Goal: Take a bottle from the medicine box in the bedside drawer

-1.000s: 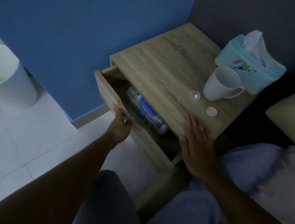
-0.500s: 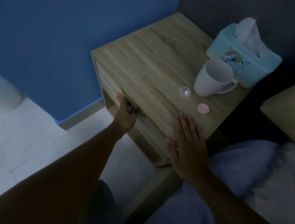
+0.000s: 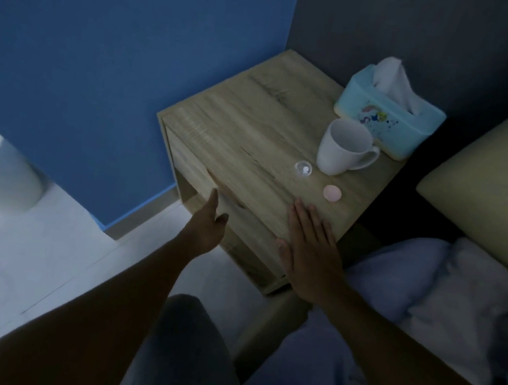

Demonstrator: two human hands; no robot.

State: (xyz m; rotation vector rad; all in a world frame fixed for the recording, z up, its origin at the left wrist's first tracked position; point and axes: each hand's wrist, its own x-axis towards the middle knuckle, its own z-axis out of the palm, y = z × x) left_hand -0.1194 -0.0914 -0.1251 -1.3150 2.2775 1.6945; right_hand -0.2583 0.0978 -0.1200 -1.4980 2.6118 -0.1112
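I see my left hand (image 3: 207, 225) open against the shut drawer front (image 3: 203, 176), medicine box hidden. Right hand (image 3: 309, 250) flat, open; beyond it, clear cap (image 3: 303, 169) holding a pill, empty mug (image 3: 343, 147).

Light oak-ish wood grain with darker streaks is seen on the bedside cabinet (image 3: 253, 134). The tissue box (image 3: 386, 119) is done in pale turquoise with a small cartoon print in pink, yellow and blue. A plain white mug (image 3: 342, 152), a pink disc (image 3: 332, 192), a deep blue wall (image 3: 104, 46).
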